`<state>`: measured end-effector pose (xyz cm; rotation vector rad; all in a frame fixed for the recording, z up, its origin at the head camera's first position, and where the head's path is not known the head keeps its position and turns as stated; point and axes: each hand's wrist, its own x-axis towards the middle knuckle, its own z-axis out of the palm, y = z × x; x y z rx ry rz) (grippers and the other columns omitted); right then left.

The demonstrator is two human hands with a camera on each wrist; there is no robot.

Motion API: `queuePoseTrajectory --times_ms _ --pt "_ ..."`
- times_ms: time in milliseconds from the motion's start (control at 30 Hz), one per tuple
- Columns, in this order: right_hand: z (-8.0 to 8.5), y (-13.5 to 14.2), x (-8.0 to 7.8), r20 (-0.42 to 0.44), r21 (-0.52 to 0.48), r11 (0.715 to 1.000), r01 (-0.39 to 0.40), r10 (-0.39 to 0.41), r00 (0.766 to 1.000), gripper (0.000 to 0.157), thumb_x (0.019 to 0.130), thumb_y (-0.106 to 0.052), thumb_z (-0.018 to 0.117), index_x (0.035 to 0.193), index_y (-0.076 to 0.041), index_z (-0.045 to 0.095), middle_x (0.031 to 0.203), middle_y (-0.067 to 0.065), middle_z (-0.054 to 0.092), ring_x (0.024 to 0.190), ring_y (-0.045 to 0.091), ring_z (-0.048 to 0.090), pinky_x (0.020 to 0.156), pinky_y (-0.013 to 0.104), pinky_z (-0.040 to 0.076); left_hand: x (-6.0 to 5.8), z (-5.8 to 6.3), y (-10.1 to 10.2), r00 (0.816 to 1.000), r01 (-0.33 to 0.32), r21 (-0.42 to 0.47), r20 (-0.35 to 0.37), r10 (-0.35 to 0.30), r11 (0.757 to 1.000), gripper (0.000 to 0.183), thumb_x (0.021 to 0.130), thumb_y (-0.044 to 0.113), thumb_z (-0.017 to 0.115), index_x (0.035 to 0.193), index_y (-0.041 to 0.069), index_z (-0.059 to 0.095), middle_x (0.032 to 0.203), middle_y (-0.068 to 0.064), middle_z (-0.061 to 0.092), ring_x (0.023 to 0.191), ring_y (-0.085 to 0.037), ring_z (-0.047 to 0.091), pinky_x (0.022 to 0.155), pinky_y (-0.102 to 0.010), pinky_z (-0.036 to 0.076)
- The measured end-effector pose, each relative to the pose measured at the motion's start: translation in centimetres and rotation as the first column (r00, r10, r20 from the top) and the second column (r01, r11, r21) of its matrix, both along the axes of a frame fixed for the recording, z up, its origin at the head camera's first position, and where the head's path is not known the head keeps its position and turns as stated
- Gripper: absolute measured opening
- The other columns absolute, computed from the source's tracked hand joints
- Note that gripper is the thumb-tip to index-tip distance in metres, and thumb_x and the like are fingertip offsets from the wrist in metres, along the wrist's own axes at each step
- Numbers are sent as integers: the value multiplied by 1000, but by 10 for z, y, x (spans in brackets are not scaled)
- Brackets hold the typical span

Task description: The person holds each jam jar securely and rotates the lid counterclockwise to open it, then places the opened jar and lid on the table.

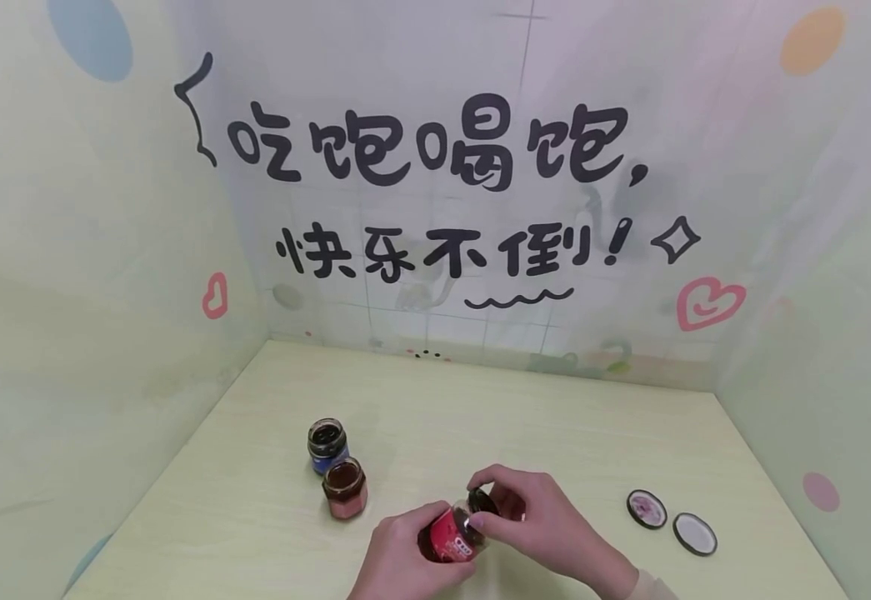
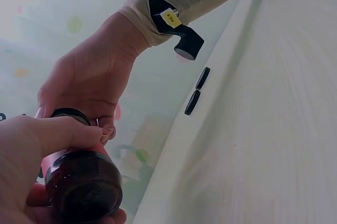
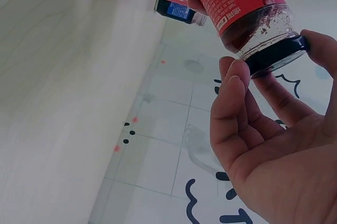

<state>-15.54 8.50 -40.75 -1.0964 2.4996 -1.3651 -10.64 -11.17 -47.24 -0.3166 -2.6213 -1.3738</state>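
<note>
My left hand (image 1: 403,552) grips a glass jar (image 1: 452,535) with a red label, tilted with its mouth toward my right hand (image 1: 548,518). Dark contents fill much of the jar, and clear glass shows near its neck in the right wrist view. There, the black lid (image 3: 276,56) sits over the jar's mouth, with my right thumb and fingertips pinching its rim from opposite sides. From the left wrist view the jar's dark base (image 2: 84,192) faces the camera, framed by my left thumb and fingers.
Two lidless jars stand left on the pale table (image 1: 240,500): one blue-labelled (image 1: 328,454), one pink-labelled (image 1: 347,500) in front of it. To the right lie two loose lids, one with a stained underside (image 1: 647,509), the other white inside (image 1: 695,534). Printed curtains (image 1: 443,333) enclose the table.
</note>
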Motion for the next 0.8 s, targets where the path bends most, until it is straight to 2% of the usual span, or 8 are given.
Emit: queuePoseTrajectory --times_ms 167,300,400,600,700,800 --pt "4 0 3 -30 -37 998 -50 49 998 24 82 -23 68 104 -26 59 71 -4 61 59 12 56 51 25 47 1 1 -1 997 -7 8 72 6 1000 41 62 48 78 96 34 60 81 18 60 73 0 57 65 -22 48" --pt "2 0 3 -24 -62 995 -77 76 997 26 81 -22 69 105 -22 60 75 -5 63 65 12 58 56 26 49 2 -1 -4 997 -10 8 70 9 1000 45 62 41 80 100 30 59 83 16 60 74 -1 56 65 -23 47" --pt "3 0 3 18 -71 994 -85 87 996 28 81 -22 69 107 -20 60 80 -5 64 70 14 60 61 28 50 2 -2 -6 996 0 16 84 -2 1000 47 62 39 80 102 27 57 85 14 60 75 -2 56 66 -24 47" --pt "5 2 5 29 -101 991 -86 90 996 32 81 -18 69 109 -23 57 88 3 65 74 15 61 64 30 51 0 -4 -11 975 2 32 223 -9 999 53 63 41 79 106 25 52 90 12 59 82 -6 56 73 -31 48" --pt "4 4 5 22 -116 989 -96 99 995 32 81 -17 69 110 -22 56 90 3 64 75 15 61 65 30 51 1 -5 -14 972 -5 39 233 -5 999 54 63 39 79 107 24 51 90 12 59 82 -7 55 73 -32 48" --pt "0 7 4 23 -118 988 -96 100 995 32 81 -19 69 111 -21 56 91 1 64 77 16 61 66 31 52 2 -5 -17 977 -21 37 212 13 999 54 62 36 79 106 24 50 88 12 60 81 -6 56 72 -29 48"
